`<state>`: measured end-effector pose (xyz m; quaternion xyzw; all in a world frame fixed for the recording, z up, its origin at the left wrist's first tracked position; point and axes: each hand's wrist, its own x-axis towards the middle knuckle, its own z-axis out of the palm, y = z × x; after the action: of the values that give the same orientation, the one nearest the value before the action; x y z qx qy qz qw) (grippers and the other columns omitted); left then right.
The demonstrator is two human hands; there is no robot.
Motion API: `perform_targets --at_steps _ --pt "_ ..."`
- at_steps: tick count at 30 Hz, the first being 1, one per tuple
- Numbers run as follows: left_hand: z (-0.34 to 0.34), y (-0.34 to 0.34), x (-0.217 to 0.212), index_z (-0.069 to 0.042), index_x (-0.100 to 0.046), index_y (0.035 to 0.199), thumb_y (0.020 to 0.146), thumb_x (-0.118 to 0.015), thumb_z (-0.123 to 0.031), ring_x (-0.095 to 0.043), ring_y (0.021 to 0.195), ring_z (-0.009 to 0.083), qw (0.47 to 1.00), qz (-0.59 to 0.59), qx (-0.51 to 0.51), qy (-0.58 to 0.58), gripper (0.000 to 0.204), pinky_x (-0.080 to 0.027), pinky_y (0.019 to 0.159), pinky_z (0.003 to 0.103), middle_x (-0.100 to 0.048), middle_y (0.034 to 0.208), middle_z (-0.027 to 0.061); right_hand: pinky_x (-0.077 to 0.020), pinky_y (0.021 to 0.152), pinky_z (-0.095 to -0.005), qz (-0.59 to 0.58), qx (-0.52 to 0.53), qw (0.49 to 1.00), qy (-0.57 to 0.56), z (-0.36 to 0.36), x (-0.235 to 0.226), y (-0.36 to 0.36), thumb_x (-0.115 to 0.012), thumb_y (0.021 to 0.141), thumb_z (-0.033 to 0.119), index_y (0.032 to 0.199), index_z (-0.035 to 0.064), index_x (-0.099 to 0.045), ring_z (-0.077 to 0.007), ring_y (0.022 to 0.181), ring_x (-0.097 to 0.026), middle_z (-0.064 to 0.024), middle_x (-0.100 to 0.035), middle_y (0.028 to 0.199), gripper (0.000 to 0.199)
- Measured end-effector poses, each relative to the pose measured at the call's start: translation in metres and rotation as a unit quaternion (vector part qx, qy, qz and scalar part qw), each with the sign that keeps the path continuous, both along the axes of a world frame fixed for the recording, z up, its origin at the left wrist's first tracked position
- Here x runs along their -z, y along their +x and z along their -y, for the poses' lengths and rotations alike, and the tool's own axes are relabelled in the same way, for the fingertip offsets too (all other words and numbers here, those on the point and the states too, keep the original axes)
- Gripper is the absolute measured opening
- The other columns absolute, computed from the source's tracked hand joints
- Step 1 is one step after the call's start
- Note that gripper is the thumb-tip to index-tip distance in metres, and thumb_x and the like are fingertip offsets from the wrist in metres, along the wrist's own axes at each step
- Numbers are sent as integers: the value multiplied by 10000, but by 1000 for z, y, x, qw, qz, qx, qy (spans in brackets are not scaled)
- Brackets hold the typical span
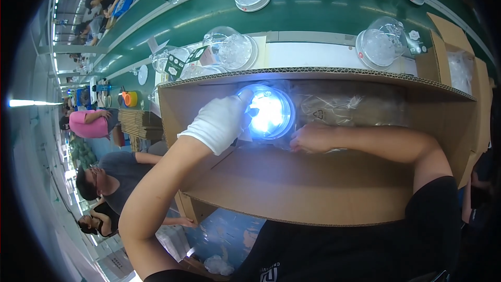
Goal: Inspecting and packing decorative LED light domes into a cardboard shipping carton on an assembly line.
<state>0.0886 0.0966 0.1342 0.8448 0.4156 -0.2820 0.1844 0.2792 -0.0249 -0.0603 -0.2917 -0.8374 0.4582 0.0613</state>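
1 lit lamp (270,114) at an open carton (313,183)
Left hand (218,124) clamps it, probably for steadiness; right hand (314,138) is at clear plastic (360,105), its grip unclear.

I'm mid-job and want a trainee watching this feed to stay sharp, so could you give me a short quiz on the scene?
1. What covers the person's left grip?
A) Nothing
B) A white glove
C) A black mitten

2. True or false: in the picture, the bare right grip is to the left of the glowing, round, clear lamp.

3. Fill in: beyond the long, open, brown cardboard box, the smooth worktop is mostly ____ in colour.

Key:
1. B
2. False; it is to the right of the lamp.
3. Green
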Motion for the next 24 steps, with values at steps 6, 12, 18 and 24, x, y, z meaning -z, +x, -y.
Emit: perform_targets --at_steps 6,12,18,24 --pt "11 -2 10 -44 -514 1184 968 -581 -363 -681 804 428 998 2 45 48 391 -542 724 522 -691 840 213 -518 776 -442 -23 -55 996 -62 -6 8 8 -618 898 158 1032 75 -672 -330 937 -668 -123 -699 970 166" --pt "15 0 14 -35 -498 1182 973 -580 -373 -686 756 425 1000 -25 5 14 405 -558 682 514 -687 814 219 -514 790 -427 -47 -92 986 -133 -12 12 16 -607 925 232 1044 85 -706 -318 940 -665 -117 -708 984 214" --pt "12 3 14 -13 -524 1158 974 -580 -371 -681 753 428 998 -13 6 61 406 -551 688 517 -689 809 224 -516 821 -445 -20 -119 991 -56 -11 10 24 -626 936 340 986 53 -727 -358 907 -660 -156 -676 1020 308" --pt "-4 -4 12 -10 -564 1133 984 -555 -372 -672 792 432 998 3 3 64 392 -540 720 514 -681 842 247 -550 752 -454 -18 69 994 79 2 -23 -18 -583 972 371 1100 -9 -657 -404 840 -673 -216 -634 1072 408"
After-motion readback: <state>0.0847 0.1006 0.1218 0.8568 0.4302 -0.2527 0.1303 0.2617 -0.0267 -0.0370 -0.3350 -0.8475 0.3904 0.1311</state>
